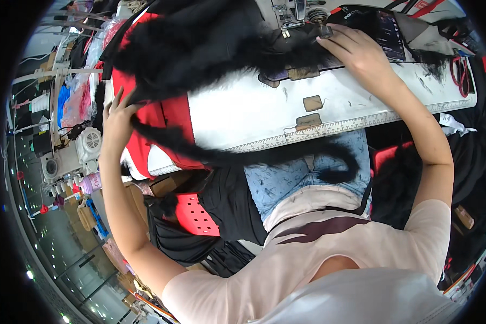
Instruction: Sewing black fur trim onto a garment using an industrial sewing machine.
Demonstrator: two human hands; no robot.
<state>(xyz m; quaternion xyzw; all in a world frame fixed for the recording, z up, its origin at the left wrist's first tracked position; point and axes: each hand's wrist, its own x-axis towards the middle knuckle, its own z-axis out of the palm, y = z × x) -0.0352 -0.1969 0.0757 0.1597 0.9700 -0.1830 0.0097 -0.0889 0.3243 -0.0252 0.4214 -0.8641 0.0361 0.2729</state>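
Observation:
A large piece of black fur [183, 59] spreads over red fabric [175, 121] on the white sewing table [254, 113]. My left hand [119, 110] grips the fur at its left end, thumb mostly hidden; a long fur strip [216, 156] trails from there across the front edge onto my lap. My right hand [356, 56] reaches to the sewing machine's presser area [294, 21], fingers stretched out, tips at the fur's edge beside a small metal part [324, 29].
A ruler strip [286, 140] runs along the table's front. Red scissors [460, 73] and a phone [390, 40] are at the right. A white motor housing [89, 143] and bagged materials stand left. Black cloth and a red perforated piece [197, 216] lie below the table.

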